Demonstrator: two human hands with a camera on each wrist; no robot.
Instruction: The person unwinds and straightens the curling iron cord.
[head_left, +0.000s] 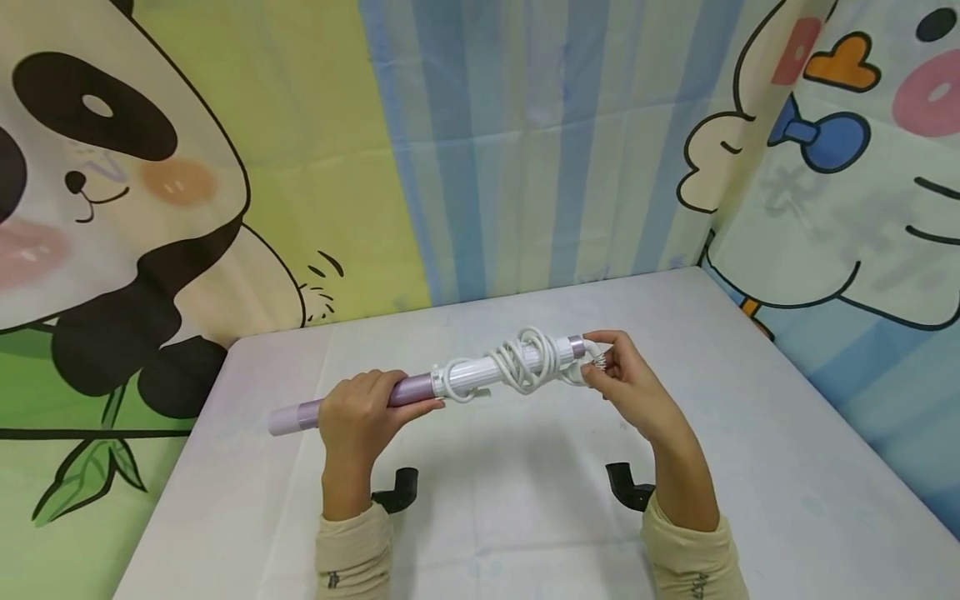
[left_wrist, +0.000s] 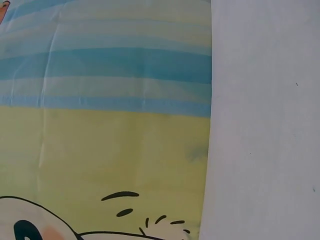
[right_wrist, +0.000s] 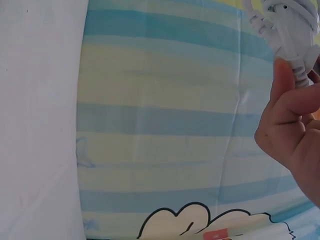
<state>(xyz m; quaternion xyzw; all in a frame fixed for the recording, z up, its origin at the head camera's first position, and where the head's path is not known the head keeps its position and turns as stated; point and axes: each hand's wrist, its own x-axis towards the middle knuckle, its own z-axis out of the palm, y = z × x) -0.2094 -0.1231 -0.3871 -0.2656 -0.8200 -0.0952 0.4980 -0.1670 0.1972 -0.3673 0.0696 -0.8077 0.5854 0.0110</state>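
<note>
A curling iron with a purple barrel, a paler lilac tip and a white handle is held up slantwise in the head view, over the white table. White cord is wound in several loops round the handle. My left hand grips the barrel, its thumb stretched along it toward the handle. At the handle's far end, my right hand pinches a white ribbed part of the cord between thumb and fingers. The left wrist view holds neither hand nor iron, only backdrop and table.
The white table spreads beneath both hands. Behind it hangs a striped cloth backdrop with a cartoon panda on the left. Black bent pieces stick out at both wrists.
</note>
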